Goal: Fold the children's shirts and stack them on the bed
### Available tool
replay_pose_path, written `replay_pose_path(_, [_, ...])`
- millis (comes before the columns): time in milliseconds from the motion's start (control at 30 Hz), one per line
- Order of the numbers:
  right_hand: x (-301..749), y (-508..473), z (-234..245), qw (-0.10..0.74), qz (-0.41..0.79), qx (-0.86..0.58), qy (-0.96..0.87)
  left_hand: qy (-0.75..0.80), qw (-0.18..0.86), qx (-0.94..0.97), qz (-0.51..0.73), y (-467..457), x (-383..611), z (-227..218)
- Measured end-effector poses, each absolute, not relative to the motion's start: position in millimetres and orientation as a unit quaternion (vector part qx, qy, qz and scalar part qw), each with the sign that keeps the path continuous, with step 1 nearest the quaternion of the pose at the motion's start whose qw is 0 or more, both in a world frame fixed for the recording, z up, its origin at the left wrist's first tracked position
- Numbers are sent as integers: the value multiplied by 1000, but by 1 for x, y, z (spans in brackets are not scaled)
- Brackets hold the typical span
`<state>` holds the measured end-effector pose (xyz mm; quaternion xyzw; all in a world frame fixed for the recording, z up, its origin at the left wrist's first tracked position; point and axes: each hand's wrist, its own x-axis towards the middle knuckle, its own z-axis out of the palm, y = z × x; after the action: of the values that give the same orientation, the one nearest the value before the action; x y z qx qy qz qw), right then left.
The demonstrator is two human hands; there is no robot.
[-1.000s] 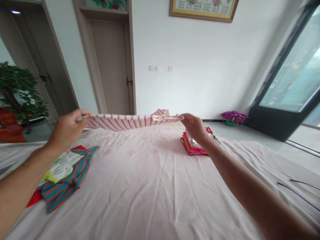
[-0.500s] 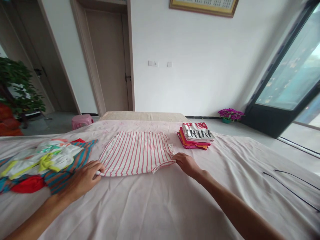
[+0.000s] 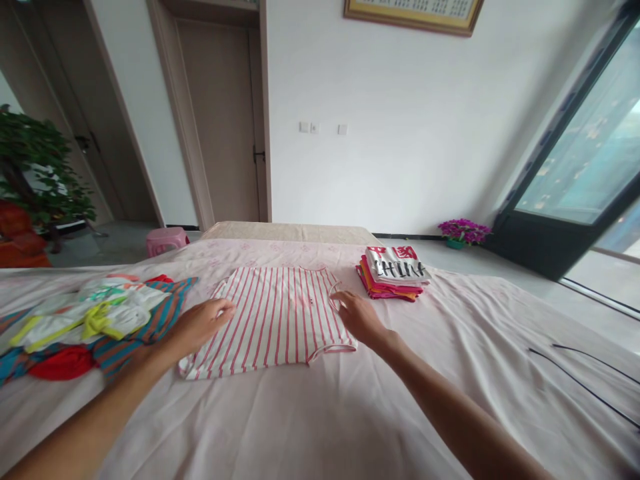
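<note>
A sleeveless white shirt with red stripes (image 3: 280,323) lies spread flat on the bed sheet, its neckline and shoulders to the right and its hem to the left. Over the hem side hovers my left hand (image 3: 207,321), fingers loosely stretched and holding nothing. My right hand (image 3: 361,317) is at the shoulder and armhole on the other side, with slightly bent fingers apart over the cloth. Whether its fingertips touch the shirt I cannot tell.
Rumpled clothes (image 3: 115,313) lie at the left, with striped blue-brown, white-yellow and red pieces. A folded stack of clothes (image 3: 393,273) with a white "CHINA" shirt on top sits at the right. Dark cords (image 3: 585,383) rest on the pale sheet (image 3: 310,427).
Both hands have let go of the shirt's near corners and moved farther away over it. The near edge now lies closer to me and the shirt is spread wider.
</note>
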<state>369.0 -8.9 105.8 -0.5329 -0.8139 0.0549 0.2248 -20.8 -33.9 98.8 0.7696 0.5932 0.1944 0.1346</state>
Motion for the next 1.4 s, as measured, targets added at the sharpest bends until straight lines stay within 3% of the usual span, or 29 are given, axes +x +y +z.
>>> replay_pose_path(133, [298, 3, 92, 179, 63, -457, -869, 588, 52, 774, 228, 7, 32, 70])
replay_pose_path(267, [264, 22, 60, 119, 76, -479, -867, 652, -9, 736, 181, 23, 52, 35])
replay_pose_path(433, [292, 51, 33, 82, 49, -527, -845, 695, -40, 709, 115, 22, 22, 17])
replay_pose_path(700, [366, 64, 29, 45, 17, -619, -784, 725, -68, 680, 83, 16, -19, 15])
replay_pose_path(1200, [396, 37, 30, 66, -5, -651, -756, 685, -103, 714, 98, -49, -72, -5])
replay_pose_path(1400, [418, 20, 33, 143, 5, -631, -763, 625, -54, 748, 216, -79, -82, 8])
